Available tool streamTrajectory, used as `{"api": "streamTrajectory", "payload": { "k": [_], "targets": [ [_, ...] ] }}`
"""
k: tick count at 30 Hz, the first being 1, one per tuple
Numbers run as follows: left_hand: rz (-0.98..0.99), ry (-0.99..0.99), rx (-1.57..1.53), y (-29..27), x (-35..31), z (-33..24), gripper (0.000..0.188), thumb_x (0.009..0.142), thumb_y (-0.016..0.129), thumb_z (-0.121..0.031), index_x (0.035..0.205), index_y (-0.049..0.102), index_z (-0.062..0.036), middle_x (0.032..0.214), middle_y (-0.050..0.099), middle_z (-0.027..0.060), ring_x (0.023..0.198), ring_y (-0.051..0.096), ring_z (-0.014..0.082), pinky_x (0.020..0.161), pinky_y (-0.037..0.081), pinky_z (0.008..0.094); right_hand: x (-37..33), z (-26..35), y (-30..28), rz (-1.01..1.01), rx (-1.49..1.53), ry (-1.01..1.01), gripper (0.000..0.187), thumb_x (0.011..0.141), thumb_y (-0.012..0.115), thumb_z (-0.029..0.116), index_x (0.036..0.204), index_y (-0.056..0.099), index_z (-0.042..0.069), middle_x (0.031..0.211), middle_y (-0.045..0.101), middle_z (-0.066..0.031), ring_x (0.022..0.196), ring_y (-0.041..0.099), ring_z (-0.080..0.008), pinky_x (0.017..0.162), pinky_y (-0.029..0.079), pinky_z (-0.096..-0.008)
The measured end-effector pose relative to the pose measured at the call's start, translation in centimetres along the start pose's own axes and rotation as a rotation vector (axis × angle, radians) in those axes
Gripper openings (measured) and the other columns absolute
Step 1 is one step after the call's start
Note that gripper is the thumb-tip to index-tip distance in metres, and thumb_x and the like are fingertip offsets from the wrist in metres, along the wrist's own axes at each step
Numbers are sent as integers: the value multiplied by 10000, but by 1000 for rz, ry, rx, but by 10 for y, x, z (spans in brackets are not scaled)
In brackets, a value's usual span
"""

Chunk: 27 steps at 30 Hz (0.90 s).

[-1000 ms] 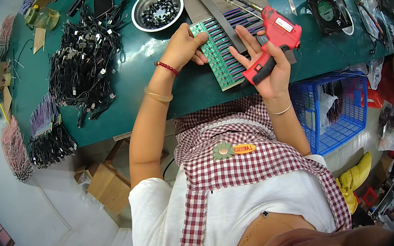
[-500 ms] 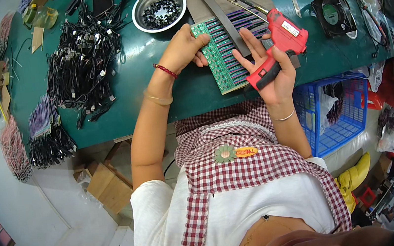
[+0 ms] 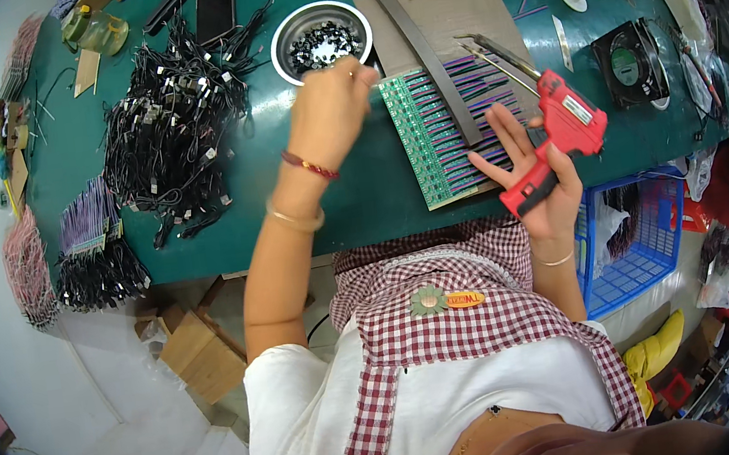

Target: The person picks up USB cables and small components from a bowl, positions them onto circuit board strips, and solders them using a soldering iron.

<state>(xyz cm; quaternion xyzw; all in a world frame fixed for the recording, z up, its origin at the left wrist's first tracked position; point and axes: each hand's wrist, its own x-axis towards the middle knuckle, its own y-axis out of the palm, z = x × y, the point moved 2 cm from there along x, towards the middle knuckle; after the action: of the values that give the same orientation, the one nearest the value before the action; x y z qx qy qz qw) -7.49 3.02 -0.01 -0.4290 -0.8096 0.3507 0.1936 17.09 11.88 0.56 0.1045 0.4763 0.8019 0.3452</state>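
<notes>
Green worktop (image 3: 361, 200). Circuit-board panel (image 3: 425, 150) between hands, long axis running away from body, left nearer its far end. Red soldering gun (image 3: 570, 122) held in right hand (image 3: 551, 207), some fingers splayed. Left hand (image 3: 332, 107) curled by metal bowl (image 3: 277, 50), contents can't tell.

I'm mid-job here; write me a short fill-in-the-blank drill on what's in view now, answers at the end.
1. The right hand holds a soldering gun coloured black and ____.
2. The metal bowl beyond the left hand contains small ____ parts.
3. The circuit boards are ____.
4. The plastic crate stands on the person's ____ side.

Missing words: red; black; green; right.
</notes>
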Motion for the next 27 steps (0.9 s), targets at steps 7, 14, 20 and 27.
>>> {"api": "streamTrajectory", "payload": {
  "k": [7,14,20,27],
  "targets": [
    [-224,193,492,0,65,49,130,752,615,-136,832,593,-37,840,580,150,891,564,332,746,461,425,-9,23,-2,-5,-28,-75,334,853,541,174,1153,429,77,1334,352,-291,1337,227,-371,989,257,-662],
    [-59,174,373,-2,56,46,96,748,591,-111,789,583,-24,811,602,141,818,575,328,725,458,420,-14,29,-3,-20,-6,-76,335,853,545,182,1154,433,86,1308,386,-273,1324,255,-361,993,255,-660],
    [-187,150,144,-20,58,38,81,797,557,-91,790,586,-16,812,615,161,791,586,325,697,455,415,-10,34,1,-16,-59,-90,342,853,541,180,1162,432,82,1248,432,-251,1265,338,-345,976,307,-634],
    [201,136,-458,-9,-2,-18,152,863,507,-41,940,627,11,716,620,34,683,586,93,638,482,237,-14,32,19,-107,-430,-93,440,840,560,152,1224,393,19,883,542,-129,766,557,-186,699,525,-376]
  ]
}}
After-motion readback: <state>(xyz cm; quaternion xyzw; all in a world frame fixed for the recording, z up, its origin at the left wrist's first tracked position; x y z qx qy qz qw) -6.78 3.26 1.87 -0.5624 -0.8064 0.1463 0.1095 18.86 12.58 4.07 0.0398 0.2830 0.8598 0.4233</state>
